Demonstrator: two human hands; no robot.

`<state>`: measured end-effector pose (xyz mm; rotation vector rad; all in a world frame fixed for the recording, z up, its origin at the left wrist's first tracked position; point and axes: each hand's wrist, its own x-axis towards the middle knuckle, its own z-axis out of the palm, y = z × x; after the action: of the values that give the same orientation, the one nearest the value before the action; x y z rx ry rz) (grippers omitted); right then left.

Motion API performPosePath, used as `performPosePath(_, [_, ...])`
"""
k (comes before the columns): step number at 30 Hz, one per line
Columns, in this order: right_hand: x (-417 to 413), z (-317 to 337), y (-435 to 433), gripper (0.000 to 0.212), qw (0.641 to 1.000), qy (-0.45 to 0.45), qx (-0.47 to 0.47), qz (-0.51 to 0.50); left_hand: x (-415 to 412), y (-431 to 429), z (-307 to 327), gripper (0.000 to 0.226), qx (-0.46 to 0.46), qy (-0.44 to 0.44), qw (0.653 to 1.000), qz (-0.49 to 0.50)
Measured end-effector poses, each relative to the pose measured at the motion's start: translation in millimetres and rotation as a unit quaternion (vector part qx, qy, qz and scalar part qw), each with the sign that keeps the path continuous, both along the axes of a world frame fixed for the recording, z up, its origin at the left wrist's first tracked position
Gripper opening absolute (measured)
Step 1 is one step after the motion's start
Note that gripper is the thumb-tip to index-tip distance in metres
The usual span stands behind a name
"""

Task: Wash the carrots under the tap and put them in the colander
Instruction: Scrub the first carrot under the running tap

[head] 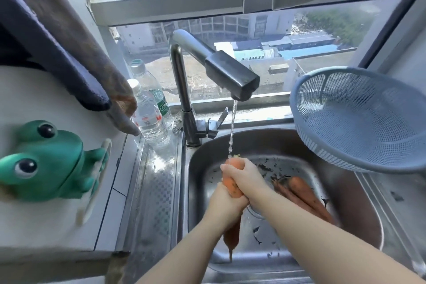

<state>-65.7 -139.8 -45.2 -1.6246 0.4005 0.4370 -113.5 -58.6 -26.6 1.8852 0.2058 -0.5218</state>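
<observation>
Hands: left and right grip clasp one carrot | sink: two carrots | colander: one

Colander right of tap

Head camera: looked down from above, close to the sink.
Facing: toward the window.

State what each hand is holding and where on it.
Both grip one carrot under the running tap: right hand around its thick upper end, left hand around its middle; the tapered tip hangs free.
</observation>
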Motion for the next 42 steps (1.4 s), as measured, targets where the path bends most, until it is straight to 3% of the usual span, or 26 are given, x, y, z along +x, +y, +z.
performPosePath(4, [4, -7, 13, 0.011, 0.967, 0.152, 0.151, -0.141, -4, 9, 12, 0.019, 0.132, -0.007, 0.990, -0.057])
performPosePath(8, [-1, -6, 20, 0.021, 0.920, 0.248, 0.276, -0.127, -9, 24, 19, 0.020, 0.201, 0.046, 0.974, -0.096])
performPosePath(10, [-5, -8, 22, 0.023, 0.910, 0.244, 0.315, -0.115, -8, 35, 24, 0.013, 0.130, 0.104, 0.982, -0.092])
performPosePath(12, [-10, -9, 25, 0.026, 0.893, 0.227, 0.365, -0.132, -8, 41, 30, 0.009, -0.009, 0.195, 0.980, -0.036])
performPosePath(14, [-14, -10, 25, 0.023, 0.859, 0.210, 0.436, -0.168, -8, 44, 34, 0.016, -0.148, 0.281, 0.948, 0.030])
performPosePath(16, [-17, -9, 22, 0.015, 0.836, 0.192, 0.481, -0.180, -7, 45, 37, 0.026, -0.276, 0.356, 0.888, 0.093])
performPosePath(18, [-19, -4, 16, 0.012, 0.846, 0.198, 0.472, -0.147, -5, 44, 40, 0.031, -0.335, 0.385, 0.851, 0.126])
performPosePath(20, [-16, 1, 11, 0.015, 0.875, 0.232, 0.411, -0.105, -6, 41, 39, 0.027, -0.294, 0.368, 0.876, 0.102])
performPosePath(25, [0, 0, 11, 0.020, 0.931, 0.249, 0.254, -0.078, -7, 27, 31, 0.012, -0.035, 0.206, 0.978, 0.006])
performPosePath(28, [5, -10, 16, 0.015, 0.956, 0.211, 0.168, -0.118, -12, 18, 24, 0.016, 0.163, 0.073, 0.983, -0.049])
performPosePath(30, [5, -15, 18, 0.023, 0.963, 0.189, 0.145, -0.126, -14, 20, 20, 0.019, 0.186, 0.040, 0.980, -0.053])
performPosePath(32, [1, -13, 17, 0.027, 0.960, 0.196, 0.171, -0.108, -10, 31, 19, 0.018, 0.096, 0.104, 0.989, -0.040])
performPosePath(34, [-7, -9, 15, 0.017, 0.943, 0.206, 0.250, -0.074, -7, 43, 23, 0.025, -0.057, 0.220, 0.974, -0.001])
performPosePath(36, [-15, -5, 12, 0.016, 0.915, 0.207, 0.341, -0.059, -8, 50, 26, 0.034, -0.203, 0.310, 0.927, 0.059])
performPosePath(40, [-24, 0, 11, 0.012, 0.866, 0.192, 0.453, -0.092, -10, 51, 34, 0.044, -0.450, 0.405, 0.779, 0.161])
performPosePath(42, [-21, 5, 11, 0.013, 0.877, 0.200, 0.429, -0.083, -10, 49, 36, 0.045, -0.453, 0.397, 0.781, 0.164])
